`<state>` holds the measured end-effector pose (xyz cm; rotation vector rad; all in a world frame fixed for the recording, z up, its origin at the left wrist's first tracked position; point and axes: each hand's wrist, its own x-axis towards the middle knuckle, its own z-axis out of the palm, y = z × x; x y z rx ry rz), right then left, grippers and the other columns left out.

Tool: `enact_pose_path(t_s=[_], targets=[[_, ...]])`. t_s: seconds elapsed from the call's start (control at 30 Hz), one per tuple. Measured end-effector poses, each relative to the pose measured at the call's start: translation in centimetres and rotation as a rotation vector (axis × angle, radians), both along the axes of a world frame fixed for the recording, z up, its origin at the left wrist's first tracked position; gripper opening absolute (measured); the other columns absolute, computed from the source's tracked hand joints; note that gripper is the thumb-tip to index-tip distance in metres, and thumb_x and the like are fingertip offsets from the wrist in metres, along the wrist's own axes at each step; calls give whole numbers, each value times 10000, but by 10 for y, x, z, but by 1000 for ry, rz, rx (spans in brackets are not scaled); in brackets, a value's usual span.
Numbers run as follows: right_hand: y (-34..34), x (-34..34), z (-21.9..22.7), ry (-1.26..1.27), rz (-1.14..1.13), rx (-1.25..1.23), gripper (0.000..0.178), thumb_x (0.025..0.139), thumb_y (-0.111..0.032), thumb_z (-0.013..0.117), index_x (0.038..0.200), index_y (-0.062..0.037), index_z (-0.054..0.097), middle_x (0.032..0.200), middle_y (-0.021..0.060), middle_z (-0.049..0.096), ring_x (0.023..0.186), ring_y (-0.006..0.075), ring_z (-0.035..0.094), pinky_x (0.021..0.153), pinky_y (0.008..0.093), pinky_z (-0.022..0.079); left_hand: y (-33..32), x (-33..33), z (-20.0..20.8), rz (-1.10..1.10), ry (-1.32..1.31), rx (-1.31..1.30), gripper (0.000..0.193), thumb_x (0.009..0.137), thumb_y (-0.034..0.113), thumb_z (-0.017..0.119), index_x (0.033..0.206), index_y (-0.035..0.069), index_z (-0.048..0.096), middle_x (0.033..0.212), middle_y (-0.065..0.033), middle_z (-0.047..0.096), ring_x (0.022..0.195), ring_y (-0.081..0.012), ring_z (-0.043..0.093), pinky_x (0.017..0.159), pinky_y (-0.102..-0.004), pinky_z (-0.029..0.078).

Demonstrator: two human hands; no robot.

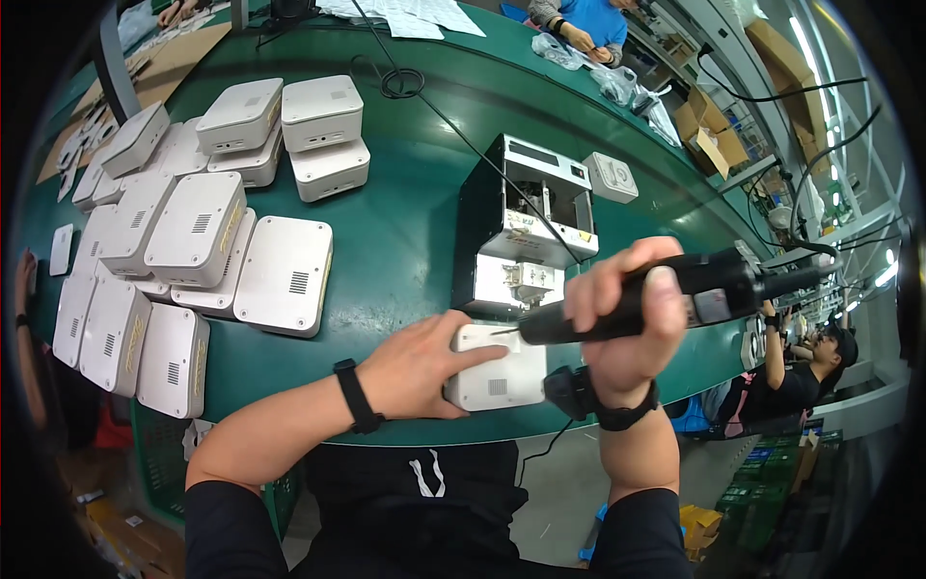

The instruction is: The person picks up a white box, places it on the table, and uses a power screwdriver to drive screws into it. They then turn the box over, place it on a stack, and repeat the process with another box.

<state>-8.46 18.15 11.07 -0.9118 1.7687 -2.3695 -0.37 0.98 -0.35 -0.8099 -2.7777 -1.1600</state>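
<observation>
A small white box-shaped device [516, 372] with screw recesses at its corners and a slotted vent lies at the table's near edge. My left hand [420, 362] grips its left side, thumb below and index finger stretched across the top. In my right hand [632, 309] is a black electric screwdriver [709, 289], tilted almost flat, its cable leaving from the far right end. The thin bit [503, 332] points left over the device's upper part; whether it touches a screw I cannot tell. Just beyond the device stands a black-and-white screw feeder [540, 207].
Stacks of similar white devices [198, 232] fill the left of the green table [395, 222]. Right of the feeder sits another white box [612, 178]. A black cable [473, 145] crosses the table. Other people work at the far side [588, 29] and the right [810, 372].
</observation>
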Motion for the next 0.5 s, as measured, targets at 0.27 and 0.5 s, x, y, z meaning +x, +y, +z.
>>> enact_pose_path(t_s=[0.27,0.5], targets=[[11,-33,14,64,-232,-8,257,962,-332,452,947,-77,475,647,44,480,487,154,448,534,331,413,-22,4,6,25,-9,-15,815,615,348,862,1356,315,523,1237,-143,463,1120,-341,537,923,-418,489],[34,-3,3,-100,-170,33,285,966,-357,443,957,-73,469,640,36,467,479,147,443,526,326,414,-26,-3,-3,-26,70,55,825,602,371,870,1351,280,537,1261,-145,494,1124,-344,535,948,-415,471]])
